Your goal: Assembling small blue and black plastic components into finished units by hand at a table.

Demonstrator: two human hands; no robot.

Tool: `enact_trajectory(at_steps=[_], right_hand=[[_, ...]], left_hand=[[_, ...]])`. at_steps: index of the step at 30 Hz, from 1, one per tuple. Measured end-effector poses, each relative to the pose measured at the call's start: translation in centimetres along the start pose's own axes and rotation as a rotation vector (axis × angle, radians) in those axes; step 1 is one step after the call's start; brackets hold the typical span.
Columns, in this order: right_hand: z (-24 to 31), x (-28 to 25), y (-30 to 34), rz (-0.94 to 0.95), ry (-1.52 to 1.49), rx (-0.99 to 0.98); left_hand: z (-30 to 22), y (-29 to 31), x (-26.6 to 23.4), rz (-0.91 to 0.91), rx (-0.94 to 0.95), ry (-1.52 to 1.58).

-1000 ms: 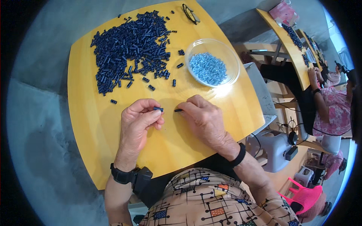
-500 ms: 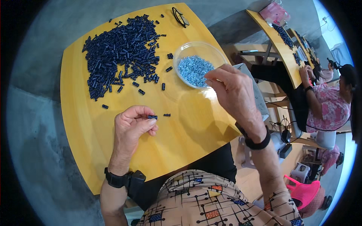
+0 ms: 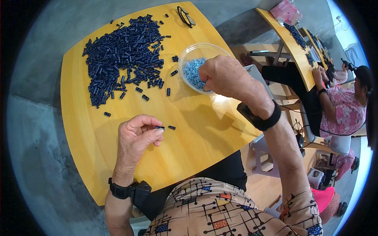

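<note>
Dark-blue tube [image 3: 159, 127] pinched in left hand [image 3: 138, 135]; right hand [image 3: 224, 76] over bowl [image 3: 197, 53].

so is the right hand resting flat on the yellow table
No, the right hand is raised over the clear plastic bowl, fingertips dipping into the small light blue pieces inside.

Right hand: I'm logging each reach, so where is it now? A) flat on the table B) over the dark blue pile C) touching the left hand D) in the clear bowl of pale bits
D: the right hand reaches into the clear bowl, fingers down among the pale bits.
</note>
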State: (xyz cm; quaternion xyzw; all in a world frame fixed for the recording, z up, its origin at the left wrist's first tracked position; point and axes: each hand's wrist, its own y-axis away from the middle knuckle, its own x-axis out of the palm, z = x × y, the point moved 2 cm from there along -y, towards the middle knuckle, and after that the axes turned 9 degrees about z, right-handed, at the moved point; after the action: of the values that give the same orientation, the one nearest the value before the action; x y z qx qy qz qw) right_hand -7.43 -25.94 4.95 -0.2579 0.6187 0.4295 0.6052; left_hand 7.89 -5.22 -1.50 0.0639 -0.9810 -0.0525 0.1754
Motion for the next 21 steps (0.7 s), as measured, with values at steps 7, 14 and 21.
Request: enact_trajectory(at_steps=[7,14,21], right_hand=[[-1.9,1.5,0.7,-0.138,-0.314,-0.080],[-1.9,1.3,0.6,-0.090,-0.268,-0.070],[-1.7,1.2,0.1,-0.272,-0.241,-0.169]], left_hand=[[0.0,0.1,0.0,-0.006,-0.022,-0.013],[0.4,0.0,-0.6,-0.028,0.007,-0.058],[0.4,-0.2,-0.5,-0.086,0.027,-0.073]])
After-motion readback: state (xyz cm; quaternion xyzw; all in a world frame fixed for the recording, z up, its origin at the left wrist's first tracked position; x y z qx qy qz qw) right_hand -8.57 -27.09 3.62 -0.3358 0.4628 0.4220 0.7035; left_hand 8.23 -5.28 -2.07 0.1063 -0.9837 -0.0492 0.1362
